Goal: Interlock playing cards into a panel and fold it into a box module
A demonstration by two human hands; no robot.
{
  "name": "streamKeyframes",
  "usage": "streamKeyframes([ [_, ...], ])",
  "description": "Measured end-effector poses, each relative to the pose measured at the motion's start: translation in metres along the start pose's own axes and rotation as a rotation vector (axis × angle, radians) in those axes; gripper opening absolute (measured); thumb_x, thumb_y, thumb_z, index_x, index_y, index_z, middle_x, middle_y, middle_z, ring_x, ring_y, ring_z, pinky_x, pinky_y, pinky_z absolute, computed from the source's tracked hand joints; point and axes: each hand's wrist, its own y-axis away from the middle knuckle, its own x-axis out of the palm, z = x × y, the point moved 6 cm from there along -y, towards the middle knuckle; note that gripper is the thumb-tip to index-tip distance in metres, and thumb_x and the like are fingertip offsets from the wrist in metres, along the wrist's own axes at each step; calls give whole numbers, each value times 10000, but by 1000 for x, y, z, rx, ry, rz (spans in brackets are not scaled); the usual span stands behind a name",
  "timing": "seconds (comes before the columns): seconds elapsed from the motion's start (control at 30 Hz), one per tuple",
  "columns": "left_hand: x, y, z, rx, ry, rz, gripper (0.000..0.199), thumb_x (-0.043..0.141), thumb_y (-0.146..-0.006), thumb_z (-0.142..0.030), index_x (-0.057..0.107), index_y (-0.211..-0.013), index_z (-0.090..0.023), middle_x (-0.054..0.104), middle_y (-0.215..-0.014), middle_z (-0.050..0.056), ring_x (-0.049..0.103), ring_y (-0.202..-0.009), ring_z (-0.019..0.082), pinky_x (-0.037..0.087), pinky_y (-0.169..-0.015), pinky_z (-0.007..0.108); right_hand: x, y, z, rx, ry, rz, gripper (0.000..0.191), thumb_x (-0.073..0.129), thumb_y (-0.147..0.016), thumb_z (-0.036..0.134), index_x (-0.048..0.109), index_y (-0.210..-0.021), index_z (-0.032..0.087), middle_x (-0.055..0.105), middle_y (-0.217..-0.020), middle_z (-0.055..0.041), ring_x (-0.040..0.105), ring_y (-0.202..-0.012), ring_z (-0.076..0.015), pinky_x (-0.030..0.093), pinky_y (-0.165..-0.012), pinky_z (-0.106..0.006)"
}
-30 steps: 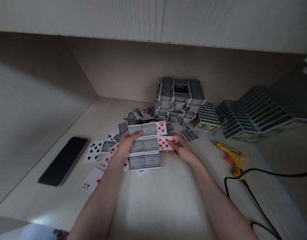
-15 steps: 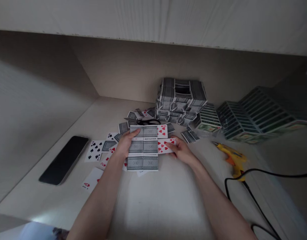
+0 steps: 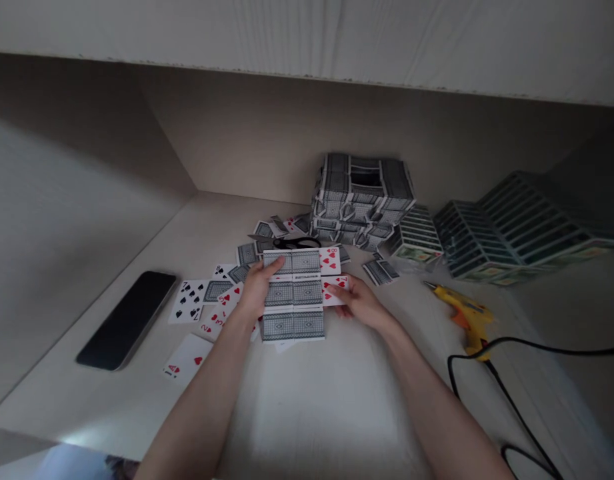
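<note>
Left hand [image 3: 253,293] grips the card panel [image 3: 293,292], right hand [image 3: 359,301] pinches the "7" of hearts [image 3: 331,283].

The seven of hearts [image 3: 329,300] in the right hand [image 3: 361,303] now sits deeper in the panel of joined playing cards [image 3: 293,292], with less of its face sticking out past the edge. The panel, the left hand [image 3: 257,291] gripping it and the eight of hearts [image 3: 331,262] at its top have all shifted slightly to the right, and more of the loose heart cards [image 3: 231,298] shows beside the left forearm.
</note>
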Motion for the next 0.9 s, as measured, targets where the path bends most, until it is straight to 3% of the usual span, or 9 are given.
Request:
streamKeyframes([
  [0.53, 9, 0, 10, -25, 64, 39, 342, 746, -612, -304, 666, -899, -134, 727, -834, 79, 685, -782, 254, 553, -729, 370, 3, 1, -1, 54, -96, 17, 361, 656, -688, 523, 524, -731, 189, 590, -489, 38, 506, -373, -98, 418, -385, -216],
  [0.9, 12, -4, 11, -38, 82, 89, 384, 731, -642, -290, 659, -987, -139, 726, -843, 79, 683, -803, 248, 550, -749, 369, -2, 0, 1, 22, -181, 4, 332, 696, -665, 474, 559, -755, 185, 610, -544, 26, 539, -422, -107, 421, -411, -218],
])
